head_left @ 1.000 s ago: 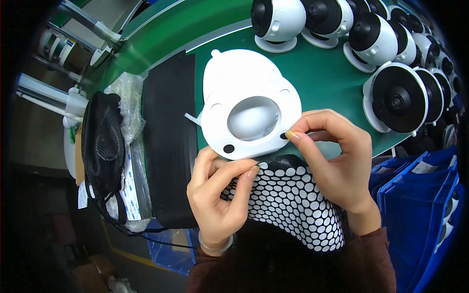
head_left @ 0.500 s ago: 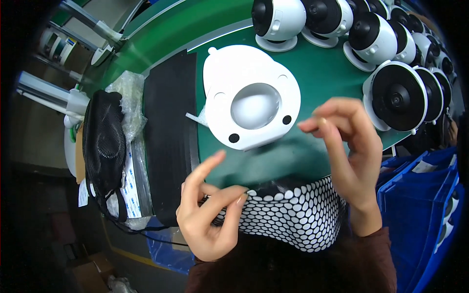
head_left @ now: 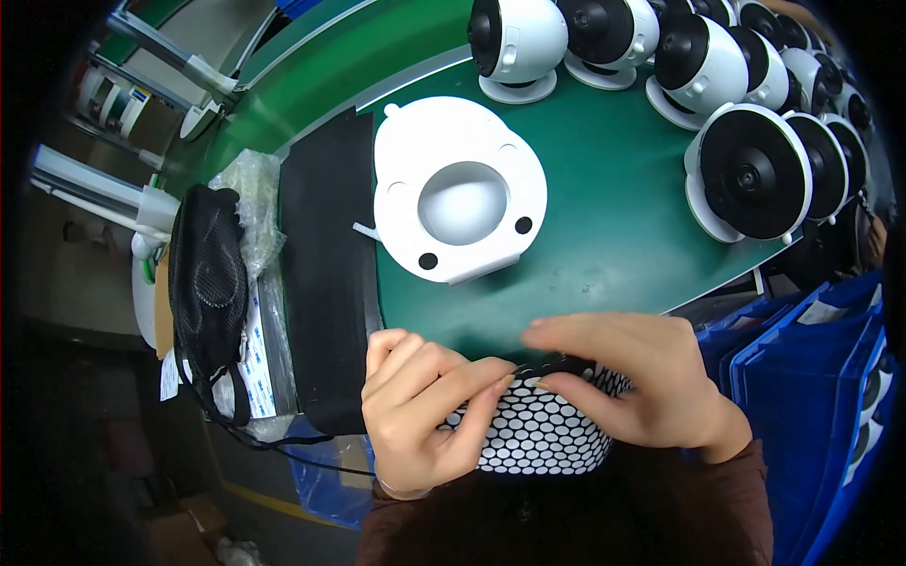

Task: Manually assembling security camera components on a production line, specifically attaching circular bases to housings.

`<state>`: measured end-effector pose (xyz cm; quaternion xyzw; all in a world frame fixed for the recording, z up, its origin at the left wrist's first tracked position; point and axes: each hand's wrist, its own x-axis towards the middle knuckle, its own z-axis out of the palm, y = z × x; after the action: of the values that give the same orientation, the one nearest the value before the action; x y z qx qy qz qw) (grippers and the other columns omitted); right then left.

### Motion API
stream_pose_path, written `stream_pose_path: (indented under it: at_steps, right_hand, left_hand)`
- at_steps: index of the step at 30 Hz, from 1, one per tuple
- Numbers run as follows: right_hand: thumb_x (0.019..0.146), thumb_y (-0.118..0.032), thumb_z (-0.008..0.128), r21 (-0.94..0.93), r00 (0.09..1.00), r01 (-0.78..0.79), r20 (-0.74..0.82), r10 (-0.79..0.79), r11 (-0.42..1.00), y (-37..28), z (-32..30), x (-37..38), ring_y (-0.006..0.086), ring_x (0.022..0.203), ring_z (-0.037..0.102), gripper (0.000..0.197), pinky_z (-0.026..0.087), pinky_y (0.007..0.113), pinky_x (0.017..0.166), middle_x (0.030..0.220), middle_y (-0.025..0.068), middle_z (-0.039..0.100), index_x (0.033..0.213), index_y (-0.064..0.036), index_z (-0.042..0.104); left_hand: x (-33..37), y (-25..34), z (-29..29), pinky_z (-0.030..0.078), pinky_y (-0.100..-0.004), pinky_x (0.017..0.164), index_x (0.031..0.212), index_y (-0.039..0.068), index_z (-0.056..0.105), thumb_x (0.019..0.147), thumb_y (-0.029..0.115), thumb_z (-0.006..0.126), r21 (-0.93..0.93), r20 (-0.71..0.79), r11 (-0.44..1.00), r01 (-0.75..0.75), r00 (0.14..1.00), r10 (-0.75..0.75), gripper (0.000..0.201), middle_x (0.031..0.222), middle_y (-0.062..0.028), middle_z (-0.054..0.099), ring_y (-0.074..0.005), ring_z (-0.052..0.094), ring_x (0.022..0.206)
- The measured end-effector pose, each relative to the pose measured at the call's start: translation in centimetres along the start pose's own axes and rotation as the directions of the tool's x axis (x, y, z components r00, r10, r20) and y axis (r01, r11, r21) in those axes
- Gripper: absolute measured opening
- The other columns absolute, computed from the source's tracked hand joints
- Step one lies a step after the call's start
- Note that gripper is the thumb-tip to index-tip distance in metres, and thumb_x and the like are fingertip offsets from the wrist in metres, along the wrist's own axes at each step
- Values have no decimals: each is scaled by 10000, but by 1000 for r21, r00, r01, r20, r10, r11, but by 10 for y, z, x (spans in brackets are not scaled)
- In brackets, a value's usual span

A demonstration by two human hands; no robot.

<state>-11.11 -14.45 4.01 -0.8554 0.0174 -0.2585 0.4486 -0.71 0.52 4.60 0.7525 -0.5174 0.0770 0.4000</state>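
My left hand (head_left: 425, 406) is closed, its thumb and forefinger pinching the upper edge of a bendy sheet of round stick-on pads (head_left: 552, 429), white dots on black. My right hand (head_left: 637, 377) reaches over that edge from the right, forefinger stretched out and thumb apart below it, close to the sheet; nothing shows between them. Beyond both hands, a white rounded camera (head_left: 448, 127) lies with its base facing up. Two black round pads (head_left: 523, 225) sit on the near side of the base, and two bare round marks show farther up around its central hollow.
White-and-black cameras (head_left: 528, 47) stand in rows at the back right of the green table (head_left: 604, 274). A black mat (head_left: 330, 255) runs along the left, beside a black mesh pouch (head_left: 209, 283) and bubble wrap (head_left: 250, 203). Blue bins (head_left: 802, 377) stand at the right.
My right hand has come down and left from above the table to the sheet's edge, its thumb and forefinger spreading apart. My left hand still pinches the sheet.
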Motion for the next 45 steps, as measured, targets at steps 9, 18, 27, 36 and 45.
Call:
stream_pose_path:
  at_steps: [9,18,27,36,45]
  right_hand:
    - [622,-25,709,-182,971,187,-115,-210,965,5,7,-3,190,648,622,165,483,257,526,778,57,632,762,-56,628]
    - [608,-40,695,-312,964,227,-62,-258,923,2,7,6,213,689,622,166,508,302,593,761,63,625,754,-48,616]
    - [594,-45,699,-306,955,263,-53,-292,915,6,11,9,228,709,626,180,522,316,623,744,66,616,748,-39,607]
    - [597,-17,692,-255,965,250,-20,-263,934,4,4,15,235,704,627,177,516,304,605,746,64,613,746,-39,600]
    - [786,-36,595,88,938,-5,-346,35,996,17,-17,63,169,834,620,70,487,271,748,903,139,644,804,28,617]
  left_hand:
    - [5,2,4,305,-283,602,705,71,642,611,14,667,45,-3,999,-3,1000,3,112,580,11,494,-146,450,524]
    - [6,4,6,315,-282,600,702,53,635,622,-2,670,52,-13,993,102,995,-102,104,581,-9,496,-163,469,535]
    - [4,1,4,315,-279,598,697,50,637,623,-4,667,23,-28,992,122,992,-121,96,586,-12,512,-163,472,531]
    - [8,2,2,318,-272,587,702,51,645,611,-6,669,38,-25,992,119,993,-118,110,617,-18,519,-153,463,522]
    - [11,-7,14,350,-211,547,775,23,663,670,-25,653,-119,-228,960,255,934,-276,117,983,-124,542,-98,404,546]
